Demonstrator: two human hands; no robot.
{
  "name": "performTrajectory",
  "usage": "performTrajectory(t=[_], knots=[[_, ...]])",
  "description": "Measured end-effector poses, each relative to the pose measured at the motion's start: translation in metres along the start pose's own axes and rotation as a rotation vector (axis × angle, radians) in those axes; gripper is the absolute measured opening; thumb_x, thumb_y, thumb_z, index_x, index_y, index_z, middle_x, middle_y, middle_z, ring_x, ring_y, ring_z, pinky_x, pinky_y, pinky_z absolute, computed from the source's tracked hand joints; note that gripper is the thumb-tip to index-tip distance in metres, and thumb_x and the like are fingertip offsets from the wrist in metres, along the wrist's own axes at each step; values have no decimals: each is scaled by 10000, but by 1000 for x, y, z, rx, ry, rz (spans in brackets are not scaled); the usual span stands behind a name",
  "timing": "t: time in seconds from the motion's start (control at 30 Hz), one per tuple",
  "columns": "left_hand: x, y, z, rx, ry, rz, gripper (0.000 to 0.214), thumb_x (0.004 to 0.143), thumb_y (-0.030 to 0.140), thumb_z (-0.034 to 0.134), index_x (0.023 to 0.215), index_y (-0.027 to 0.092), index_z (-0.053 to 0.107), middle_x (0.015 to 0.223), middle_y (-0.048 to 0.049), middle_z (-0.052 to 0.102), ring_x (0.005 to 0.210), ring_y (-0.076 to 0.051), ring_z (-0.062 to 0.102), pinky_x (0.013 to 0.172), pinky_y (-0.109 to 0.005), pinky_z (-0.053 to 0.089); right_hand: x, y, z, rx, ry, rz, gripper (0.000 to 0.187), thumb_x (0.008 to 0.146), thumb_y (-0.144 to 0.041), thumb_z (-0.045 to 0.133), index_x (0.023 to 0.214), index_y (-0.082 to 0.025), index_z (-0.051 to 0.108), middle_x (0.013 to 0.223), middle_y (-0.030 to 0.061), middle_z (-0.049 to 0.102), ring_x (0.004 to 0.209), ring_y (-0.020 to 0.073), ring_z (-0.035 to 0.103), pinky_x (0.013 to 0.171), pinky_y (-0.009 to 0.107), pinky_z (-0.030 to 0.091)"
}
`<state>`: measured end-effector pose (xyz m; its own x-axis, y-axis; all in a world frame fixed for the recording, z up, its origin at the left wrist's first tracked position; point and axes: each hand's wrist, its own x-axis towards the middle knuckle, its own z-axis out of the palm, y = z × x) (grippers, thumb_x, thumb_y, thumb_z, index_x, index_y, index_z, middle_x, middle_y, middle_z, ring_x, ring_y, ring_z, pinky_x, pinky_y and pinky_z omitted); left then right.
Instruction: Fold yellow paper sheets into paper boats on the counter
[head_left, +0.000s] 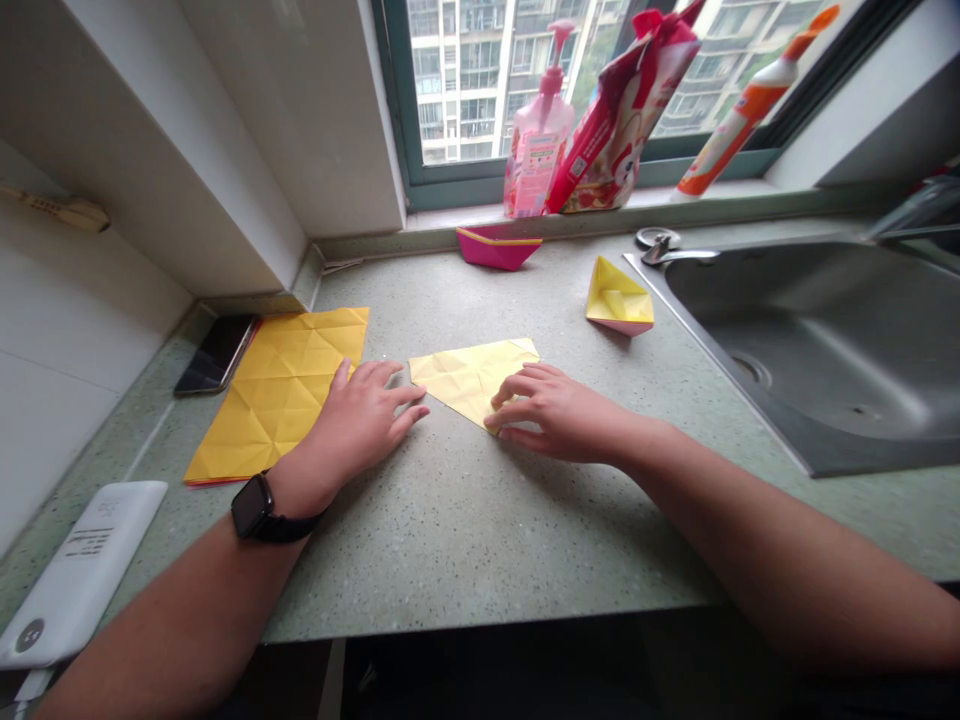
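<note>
A creased piece of light yellow paper point(465, 375), with its corners folded, lies flat on the speckled counter between my hands. My right hand point(551, 412) rests over its right part, fingers curved and spread, fingertips touching the paper's lower right edge. Close to the paper's left corner is my left hand point(367, 412), fingers apart and holding nothing; its wrist wears a black watch point(255, 508). Beyond my left hand lies a stack of creased yellow-orange paper sheets point(281, 375). A magenta folded paper boat point(499, 250) stands at the back, and a yellow-and-pink one point(621, 300) sits tilted at the right.
A steel sink point(847, 455) is set into the counter point(450, 560) at right. A phone point(216, 352) and a white power bank point(82, 570) lie at left. On the sill stand a pink pump bottle point(538, 150), a red bag point(622, 130) and an orange-and-white bottle point(731, 135).
</note>
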<state>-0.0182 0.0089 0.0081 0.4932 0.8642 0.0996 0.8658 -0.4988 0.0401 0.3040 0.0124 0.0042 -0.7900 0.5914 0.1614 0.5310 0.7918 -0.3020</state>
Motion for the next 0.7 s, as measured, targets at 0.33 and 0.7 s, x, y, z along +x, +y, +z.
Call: performTrajectory(t=[0.33, 0.7], knots=[[3, -8, 5, -15, 119, -46, 359, 1094, 469, 640, 1235, 207, 842, 1539, -185, 654, 1415, -431, 594, 1232, -706, 453, 0, 1, 0, 10, 2, 3, 164, 1055, -307, 730, 1124, -317, 879, 1127, 85, 785, 1003, 249, 672, 986, 448, 517], [1, 19, 10, -288, -71, 437, 461, 1118, 431, 644, 1534, 233, 654, 1592, -161, 631, 1497, -348, 577, 1320, -610, 433, 0, 1, -1, -8, 6, -40, 236, 1017, -197, 725, 1160, -310, 875, 1131, 72, 801, 1009, 240, 679, 995, 439, 499]])
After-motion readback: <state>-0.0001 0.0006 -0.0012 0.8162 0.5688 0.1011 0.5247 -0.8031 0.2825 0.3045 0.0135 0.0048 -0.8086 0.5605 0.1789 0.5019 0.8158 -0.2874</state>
